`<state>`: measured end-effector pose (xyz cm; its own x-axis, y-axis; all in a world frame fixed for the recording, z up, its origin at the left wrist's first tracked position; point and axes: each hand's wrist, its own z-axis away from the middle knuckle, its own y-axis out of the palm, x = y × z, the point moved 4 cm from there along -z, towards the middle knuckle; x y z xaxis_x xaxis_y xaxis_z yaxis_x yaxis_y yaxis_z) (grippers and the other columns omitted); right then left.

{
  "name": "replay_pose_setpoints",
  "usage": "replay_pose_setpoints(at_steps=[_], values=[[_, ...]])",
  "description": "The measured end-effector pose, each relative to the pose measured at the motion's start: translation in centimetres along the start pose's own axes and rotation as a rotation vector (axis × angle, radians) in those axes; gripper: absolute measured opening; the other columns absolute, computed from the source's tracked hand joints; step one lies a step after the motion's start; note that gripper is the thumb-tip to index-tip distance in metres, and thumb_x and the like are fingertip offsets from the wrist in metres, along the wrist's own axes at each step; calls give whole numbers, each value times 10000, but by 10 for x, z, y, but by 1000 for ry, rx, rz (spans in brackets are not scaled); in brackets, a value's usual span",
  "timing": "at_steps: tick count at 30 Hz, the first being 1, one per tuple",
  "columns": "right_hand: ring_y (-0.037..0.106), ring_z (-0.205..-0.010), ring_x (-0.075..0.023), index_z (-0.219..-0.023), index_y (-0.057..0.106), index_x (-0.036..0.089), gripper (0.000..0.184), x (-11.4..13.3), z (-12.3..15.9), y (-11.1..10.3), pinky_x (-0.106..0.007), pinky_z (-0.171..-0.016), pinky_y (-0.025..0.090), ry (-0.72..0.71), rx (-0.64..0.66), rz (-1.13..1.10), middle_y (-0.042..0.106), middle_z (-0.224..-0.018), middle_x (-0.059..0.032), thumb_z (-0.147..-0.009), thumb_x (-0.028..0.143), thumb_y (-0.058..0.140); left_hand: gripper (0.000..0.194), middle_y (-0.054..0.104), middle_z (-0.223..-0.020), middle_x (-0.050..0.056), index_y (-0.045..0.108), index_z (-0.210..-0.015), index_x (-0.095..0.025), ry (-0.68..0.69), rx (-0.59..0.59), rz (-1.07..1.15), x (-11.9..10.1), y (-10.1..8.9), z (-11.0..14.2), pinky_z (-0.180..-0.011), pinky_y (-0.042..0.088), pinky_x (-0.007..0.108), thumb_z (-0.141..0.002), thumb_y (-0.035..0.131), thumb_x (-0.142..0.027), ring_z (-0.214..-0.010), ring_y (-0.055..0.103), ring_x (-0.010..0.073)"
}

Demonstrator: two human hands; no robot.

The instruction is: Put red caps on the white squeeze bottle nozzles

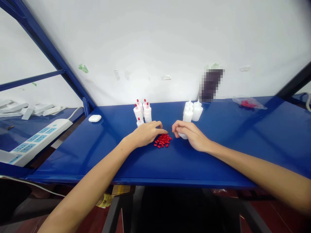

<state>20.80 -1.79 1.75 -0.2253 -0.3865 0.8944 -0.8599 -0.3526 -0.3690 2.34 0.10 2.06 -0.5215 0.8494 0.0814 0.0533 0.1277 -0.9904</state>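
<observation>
My left hand (147, 132) reaches over a small pile of red caps (163, 141), its thumb and index finger apart at the pile's far edge. Nothing shows between those fingertips. My right hand (192, 135) is curled around a white plastic squeeze bottle (183, 135), most of which the fingers hide. Beyond my left hand stand several white squeeze bottles (147, 115) with red caps on their tips; the nearest is partly covered by that hand. Behind my right hand is a group of white squeeze bottles (197, 112) with bare white tips.
The blue table (150, 165) meets a white wall. A clear bag (249, 103) with red pieces lies at the back right. On the left are a small white case (95, 118), a power strip (40, 139) and white strips (29, 109). A blurred-out dark patch (211, 84) shows against the wall.
</observation>
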Motion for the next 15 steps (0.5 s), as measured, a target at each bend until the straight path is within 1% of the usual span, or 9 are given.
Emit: replay_pose_setpoints(at_steps=[3,6,9,12,15], values=[[522,-634,-158,-806,576,182,175,-2,1,0,-298,-644,404,26,-18,-52,597,-656,-7,-891,233,432,340,639,-1081,74,685,-1232,-229,-10,-33,18,3,-3,2,-726,476,262,-1004,445,-151,-958,615,189],[532,-578,-158,-781,566,187,145,-5,2,-1,-295,-602,423,52,-43,-78,576,-604,4,-852,231,448,295,649,-1029,74,712,-1169,-207,-18,-84,47,5,-3,3,-707,474,253,-1015,460,-210,-906,624,175],[519,-556,-153,-765,567,189,152,-4,4,-1,-291,-581,421,39,-56,-45,555,-588,10,-841,224,440,260,663,-981,71,729,-1093,-181,-35,-174,142,7,-3,2,-733,486,256,-1006,490,-234,-868,636,161],[522,-586,-153,-755,576,185,179,-3,4,-1,-289,-602,416,24,-33,11,558,-608,4,-853,214,430,236,679,-958,67,729,-1071,-165,-70,-260,253,9,-4,0,-770,500,270,-991,516,-227,-853,646,156],[526,-631,-152,-751,586,180,215,-1,3,0,-288,-633,405,26,7,62,562,-648,-2,-883,227,422,262,680,-1001,76,717,-1116,-166,-71,-245,280,8,-4,0,-799,505,285,-991,486,-182,-890,648,164]])
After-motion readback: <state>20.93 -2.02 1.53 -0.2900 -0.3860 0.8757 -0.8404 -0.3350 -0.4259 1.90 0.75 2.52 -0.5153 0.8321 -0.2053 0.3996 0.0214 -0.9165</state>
